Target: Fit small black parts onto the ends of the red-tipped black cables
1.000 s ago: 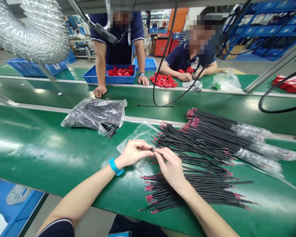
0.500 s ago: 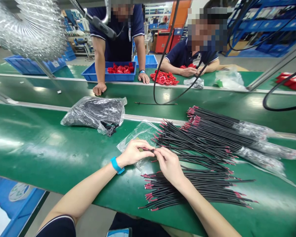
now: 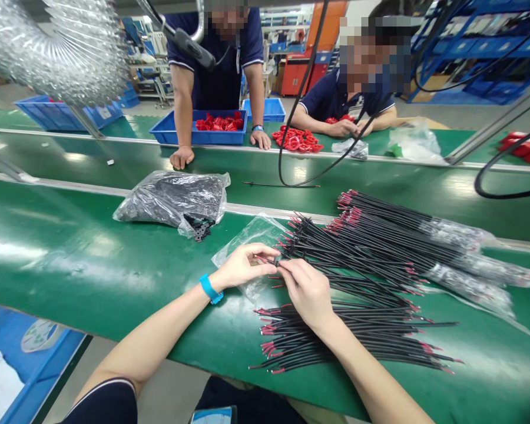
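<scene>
My left hand (image 3: 244,266), with a blue band at the wrist, curls its thumb and fingers around the stripped end of a black cable. At its fingertips is a small black plastic piece (image 3: 275,262) on that cable. My right hand (image 3: 308,290) pinches the cable just beside this piece, fingertips almost meeting those of the left. Most of the held cable is hidden by the right hand. Under the right forearm lies a spread of black cables (image 3: 362,335) with red wire ends. Behind it, more cables (image 3: 331,244) carry black pieces near their left ends.
A clear bag of black plastic parts (image 3: 172,197) lies at the left rear, and a flat clear bag (image 3: 247,235) behind my left hand. Bundled cables (image 3: 397,232) in plastic rest at the right. Across the line, two co-workers stand near a blue bin (image 3: 159,131) and red parts (image 3: 298,139).
My left fingers have loosened a little and parted, so the cable end and black piece show more clearly. My right hand keeps its pinch. The view has shifted slightly.
</scene>
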Tool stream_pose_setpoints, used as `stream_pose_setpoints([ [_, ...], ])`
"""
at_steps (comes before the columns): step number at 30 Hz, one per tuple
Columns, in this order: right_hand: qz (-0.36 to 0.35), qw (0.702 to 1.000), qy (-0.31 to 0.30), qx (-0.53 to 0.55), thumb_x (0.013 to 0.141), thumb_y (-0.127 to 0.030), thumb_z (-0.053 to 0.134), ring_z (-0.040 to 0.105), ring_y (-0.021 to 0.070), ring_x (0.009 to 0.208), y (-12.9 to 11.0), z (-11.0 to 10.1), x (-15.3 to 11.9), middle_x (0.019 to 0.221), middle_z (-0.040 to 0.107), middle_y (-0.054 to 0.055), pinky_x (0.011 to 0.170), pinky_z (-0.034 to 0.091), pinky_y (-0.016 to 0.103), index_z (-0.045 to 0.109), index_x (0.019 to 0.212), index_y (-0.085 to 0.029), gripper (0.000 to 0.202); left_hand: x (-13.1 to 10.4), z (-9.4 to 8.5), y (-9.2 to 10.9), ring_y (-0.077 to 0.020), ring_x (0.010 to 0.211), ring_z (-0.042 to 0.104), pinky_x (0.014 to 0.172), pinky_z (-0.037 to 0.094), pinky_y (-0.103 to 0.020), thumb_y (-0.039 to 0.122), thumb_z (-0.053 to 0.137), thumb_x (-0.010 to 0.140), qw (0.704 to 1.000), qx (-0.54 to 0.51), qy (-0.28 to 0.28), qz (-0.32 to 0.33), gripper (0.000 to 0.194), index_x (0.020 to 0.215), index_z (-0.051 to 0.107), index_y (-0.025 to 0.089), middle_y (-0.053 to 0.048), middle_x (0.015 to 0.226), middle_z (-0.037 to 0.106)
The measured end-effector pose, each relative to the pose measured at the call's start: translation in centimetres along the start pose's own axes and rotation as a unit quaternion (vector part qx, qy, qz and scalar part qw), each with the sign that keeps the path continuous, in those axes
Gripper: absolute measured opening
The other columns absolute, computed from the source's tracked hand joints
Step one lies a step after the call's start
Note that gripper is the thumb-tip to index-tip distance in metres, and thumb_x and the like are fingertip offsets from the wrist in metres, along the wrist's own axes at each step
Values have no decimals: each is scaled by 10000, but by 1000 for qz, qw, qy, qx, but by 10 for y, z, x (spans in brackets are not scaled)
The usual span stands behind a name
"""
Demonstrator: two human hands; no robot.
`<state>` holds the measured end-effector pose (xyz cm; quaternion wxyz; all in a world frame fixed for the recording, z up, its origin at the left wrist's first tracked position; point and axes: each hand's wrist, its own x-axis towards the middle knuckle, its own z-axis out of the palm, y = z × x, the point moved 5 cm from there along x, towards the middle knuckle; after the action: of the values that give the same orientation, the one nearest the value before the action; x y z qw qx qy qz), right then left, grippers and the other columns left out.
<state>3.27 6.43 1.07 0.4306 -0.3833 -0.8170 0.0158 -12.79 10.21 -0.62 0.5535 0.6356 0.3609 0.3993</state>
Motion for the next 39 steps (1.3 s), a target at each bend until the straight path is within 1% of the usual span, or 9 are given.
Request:
stream_pose_setpoints([
  [8, -64, 997, -12, -47, 929, -122, 578, 651, 156, 795, 2, 5, -3, 867, 702, 77, 737, 520, 270, 659, 1039, -125, 136, 2, 3, 11, -166, 896, 642, 836, 518, -304, 367, 702, 859, 986, 108, -17, 127, 312, 1099, 734, 169, -89, 968, 697],
  [12, -72, 995, 0, -68, 921, -132, 598, 652, 150, 800, 4, 0, 1, 889, 711, 73, 743, 510, 264, 663, 1046, -126, 141, 2, -17, 20, -176, 931, 636, 851, 511, -313, 442, 671, 872, 953, 266, -28, 141, 446, 1237, 655, 187, -89, 1047, 685],
  [14, -78, 993, 10, -93, 909, -125, 615, 649, 145, 803, 7, -7, 5, 903, 716, 68, 753, 501, 261, 665, 1060, -131, 159, 1, -46, 22, -212, 958, 628, 855, 497, -346, 467, 621, 899, 894, 439, 21, 89, 425, 1201, 663, 172, -106, 1040, 675],
  [18, -87, 984, 36, -154, 923, -153, 604, 648, 141, 818, 22, -28, 19, 906, 723, 62, 750, 479, 254, 678, 1072, -150, 167, -9, -119, 13, -315, 961, 622, 786, 477, -395, 358, 563, 927, 693, 694, 161, -107, 299, 914, 690, 89, -181, 949, 639],
  [20, -73, 981, 29, -176, 951, -193, 569, 641, 145, 828, 36, -33, 30, 919, 722, 66, 751, 466, 260, 689, 1075, -167, 175, -12, -138, 3, -325, 942, 630, 748, 474, -385, 310, 563, 912, 650, 727, 161, -152, 257, 912, 677, 80, -188, 965, 631],
  [28, -13, 973, -140, -186, 949, -266, 569, 582, 219, 953, 83, -12, 38, 1031, 682, 112, 842, 432, 375, 718, 1004, -165, 188, -12, -143, -7, -313, 922, 656, 731, 480, -369, 166, 415, 897, 642, 740, 115, -167, 269, 910, 674, 93, -178, 944, 648],
  [32, 20, 978, -162, -131, 946, -341, 581, 582, 194, 923, 50, -24, 9, 1027, 661, 85, 814, 444, 347, 708, 1020, -186, 213, -12, -139, -6, -327, 921, 650, 737, 489, -391, 120, 392, 870, 641, 743, 103, -165, 296, 910, 682, 80, -203, 938, 651],
  [36, 18, 944, -329, -23, 904, -362, 646, 587, 163, 863, 8, -18, -25, 906, 633, 34, 772, 455, 299, 695, 962, -213, 167, -13, -136, -6, -329, 924, 639, 717, 485, -388, 79, 344, 868, 640, 744, 99, -165, 342, 895, 685, 78, -215, 944, 655],
  [39, 57, 926, -373, 18, 918, -327, 629, 574, 150, 846, 1, -14, -40, 880, 611, 22, 762, 449, 282, 667, 913, -204, 129, -12, -135, -8, -327, 919, 631, 715, 477, -387, 79, 358, 857, 635, 749, 107, -155, 322, 876, 680, 80, -205, 932, 658],
])
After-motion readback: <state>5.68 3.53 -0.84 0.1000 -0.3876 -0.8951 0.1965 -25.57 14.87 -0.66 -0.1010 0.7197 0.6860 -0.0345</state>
